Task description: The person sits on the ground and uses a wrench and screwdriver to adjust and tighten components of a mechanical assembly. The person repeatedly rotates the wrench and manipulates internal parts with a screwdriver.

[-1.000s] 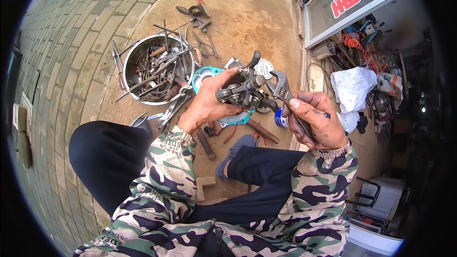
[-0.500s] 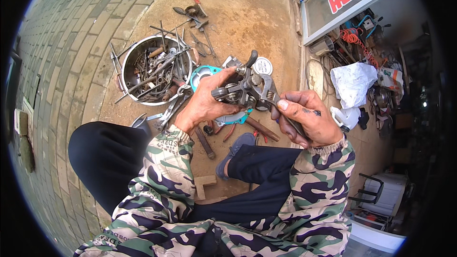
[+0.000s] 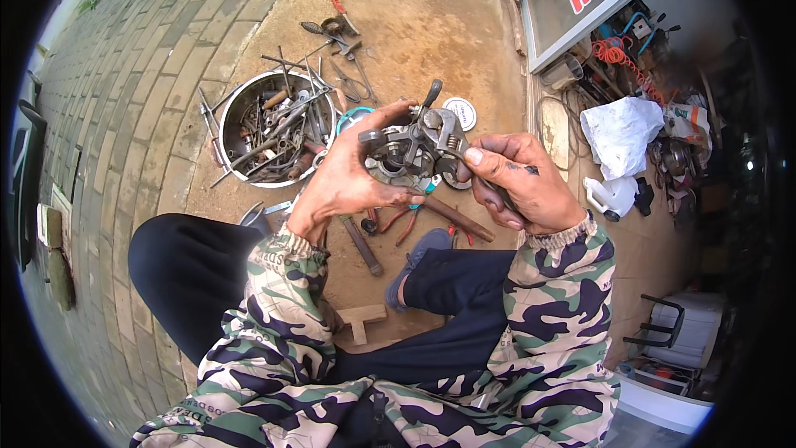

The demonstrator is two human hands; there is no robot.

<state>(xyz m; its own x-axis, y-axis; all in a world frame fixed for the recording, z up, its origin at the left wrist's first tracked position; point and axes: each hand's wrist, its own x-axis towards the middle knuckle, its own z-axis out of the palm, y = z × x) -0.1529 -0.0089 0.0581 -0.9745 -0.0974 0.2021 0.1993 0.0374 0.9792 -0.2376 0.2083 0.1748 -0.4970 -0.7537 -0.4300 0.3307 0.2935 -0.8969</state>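
My left hand (image 3: 340, 174) is wrapped round a dark metal mechanical assembly (image 3: 400, 148) with rollers, a lever and bolts, held up above the ground. In my closed right hand (image 3: 535, 187) is an adjustable wrench (image 3: 452, 145). The wrench's jaws are at a bolt or nut on the assembly's right side; whether they grip it I cannot tell. Most of the wrench handle is hidden by my fingers. A teal-rimmed part (image 3: 352, 119) shows partly behind my left hand.
A metal basin (image 3: 222, 137) full of tools and scrap stands to the left. On the ground lie a hammer-like tool (image 3: 362, 247), a rusty bar (image 3: 454, 220), red-handled pliers (image 3: 406, 226), wooden blocks (image 3: 361, 318) and a round white lid (image 3: 458, 114). A white bag (image 3: 620, 137) lies by the doorway.
Both hands, with the assembly and wrench, have shifted slightly left in the picture. The assembly has turned a little, and the right hand has come up a bit. The view has also tilted slightly.
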